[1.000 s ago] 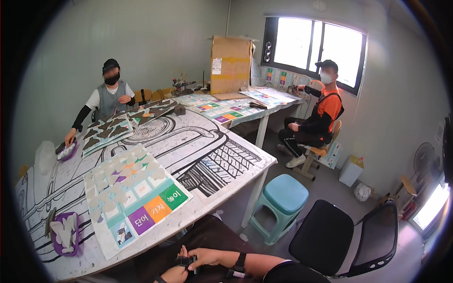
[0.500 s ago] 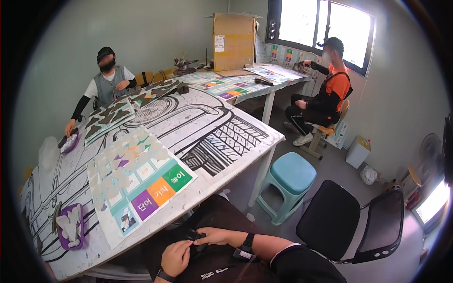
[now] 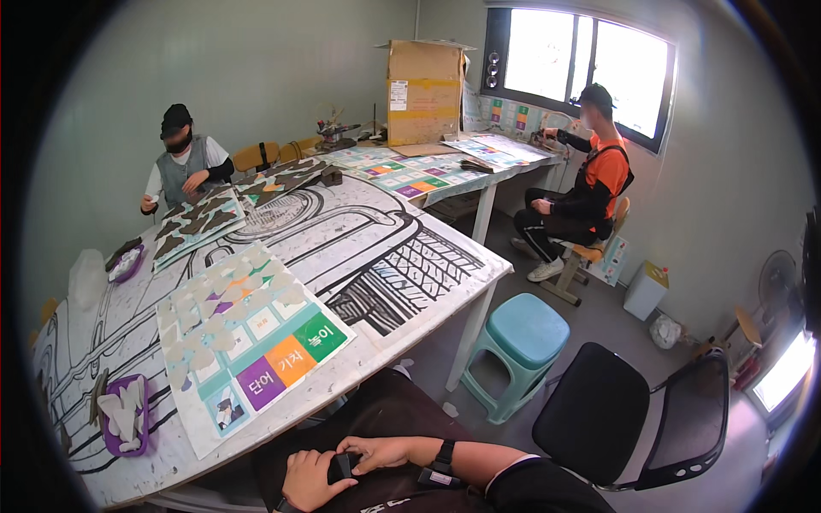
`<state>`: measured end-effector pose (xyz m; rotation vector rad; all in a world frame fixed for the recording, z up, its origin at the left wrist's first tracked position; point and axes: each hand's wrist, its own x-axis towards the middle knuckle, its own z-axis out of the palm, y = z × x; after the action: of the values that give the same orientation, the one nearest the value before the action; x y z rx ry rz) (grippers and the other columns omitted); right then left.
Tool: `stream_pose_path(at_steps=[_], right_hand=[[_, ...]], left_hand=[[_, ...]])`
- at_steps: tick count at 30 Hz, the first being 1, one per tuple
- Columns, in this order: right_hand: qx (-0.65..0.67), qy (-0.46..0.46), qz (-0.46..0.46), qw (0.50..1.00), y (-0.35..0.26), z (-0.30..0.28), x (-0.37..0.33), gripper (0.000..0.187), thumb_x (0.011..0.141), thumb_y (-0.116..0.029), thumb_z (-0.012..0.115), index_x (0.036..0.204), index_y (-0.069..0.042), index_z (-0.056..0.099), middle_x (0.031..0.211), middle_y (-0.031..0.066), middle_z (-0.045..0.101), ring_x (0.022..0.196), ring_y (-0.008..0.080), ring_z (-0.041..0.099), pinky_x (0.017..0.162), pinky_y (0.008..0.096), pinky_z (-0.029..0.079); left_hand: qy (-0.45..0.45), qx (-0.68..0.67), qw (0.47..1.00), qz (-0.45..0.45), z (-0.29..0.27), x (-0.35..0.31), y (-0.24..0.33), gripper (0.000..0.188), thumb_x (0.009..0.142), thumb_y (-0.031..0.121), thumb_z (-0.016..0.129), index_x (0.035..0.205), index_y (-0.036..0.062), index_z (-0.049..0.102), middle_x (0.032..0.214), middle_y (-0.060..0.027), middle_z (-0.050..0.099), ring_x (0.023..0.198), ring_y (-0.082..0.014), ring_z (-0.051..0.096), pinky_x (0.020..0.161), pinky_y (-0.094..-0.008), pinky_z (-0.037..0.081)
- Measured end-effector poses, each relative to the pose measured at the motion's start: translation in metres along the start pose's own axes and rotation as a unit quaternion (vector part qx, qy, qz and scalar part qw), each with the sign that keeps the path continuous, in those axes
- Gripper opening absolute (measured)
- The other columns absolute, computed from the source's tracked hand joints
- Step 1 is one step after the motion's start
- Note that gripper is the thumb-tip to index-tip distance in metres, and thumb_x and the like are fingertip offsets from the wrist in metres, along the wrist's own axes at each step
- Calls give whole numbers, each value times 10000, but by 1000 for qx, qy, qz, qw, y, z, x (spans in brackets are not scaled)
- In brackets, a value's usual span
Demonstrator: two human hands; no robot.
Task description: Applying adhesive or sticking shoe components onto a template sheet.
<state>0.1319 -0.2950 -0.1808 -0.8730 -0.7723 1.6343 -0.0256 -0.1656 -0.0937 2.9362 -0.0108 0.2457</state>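
Low over my lap, both hands meet at a small black object (image 3: 344,465) whose exact kind I cannot make out. My left hand (image 3: 308,481) is closed around its near-left side, thumb reaching toward the right. From the right, my right hand (image 3: 376,454) pinches it with curled fingers. Dark clothing behind hides part of its outline. Above my hands, near the table edge, lies a printed poster sheet (image 3: 248,342) with pale, irregular flat pieces scattered over it. A purple basket (image 3: 146,419) holding pale pieces stands to its left.
The large table (image 3: 410,329) bears bold black line drawings. Across it a person (image 3: 184,162) sits by sheets with dark pieces (image 3: 201,218). Another person (image 3: 603,175) works at the far table. A teal stool (image 3: 528,329) and a black chair (image 3: 590,410) stand right.
My left hand has shifted slightly left and its thumb now shows against the black object. Across the table, the person's hand has lifted from the far basket, holding something pale.
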Motion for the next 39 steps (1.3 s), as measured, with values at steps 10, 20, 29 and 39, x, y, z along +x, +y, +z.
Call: stream_pose_path(at_steps=[10, 20, 29, 39], right_hand=[[59, -26, 30, 997, 9, -8, 3, 524, 834, 13, 561, 1294, -72, 326, 1202, 80, 414, 973, 89, 511, 857, 221, 443], [121, -23, 59, 991, 9, -23, 6, 459, 844, -35, 577, 1257, -75, 381, 1176, 85, 491, 1018, 165, 534, 907, 306, 449], [69, 36, 34, 996, -1, -18, -3, 330, 909, -90, 464, 1224, -6, 408, 1216, 168, 483, 1101, 266, 510, 991, 434, 378], [224, 33, -88, 970, 1, -33, -2, 510, 938, -307, 387, 499, -64, 478, 436, 50, 414, 473, 186, 433, 977, 487, 335]], left_hand=[[-33, -94, 994, -43, -14, -11, -3, 439, 690, 421, 690, 922, 55, 620, 812, -103, 589, 733, -281, 601, 636, -351, 485], [115, -196, 973, -39, -99, -47, -15, 104, 630, 118, 728, 702, 76, 667, 595, -65, 574, 551, -212, 549, 486, -295, 404], [484, -189, 816, -255, -158, -128, -58, 58, 754, 22, 639, 748, 13, 582, 660, -52, 530, 512, -116, 489, 483, -231, 394], [500, -299, 755, -301, -170, -157, -99, 116, 837, 110, 615, 923, 40, 584, 736, 10, 547, 540, -34, 475, 485, -170, 392]])
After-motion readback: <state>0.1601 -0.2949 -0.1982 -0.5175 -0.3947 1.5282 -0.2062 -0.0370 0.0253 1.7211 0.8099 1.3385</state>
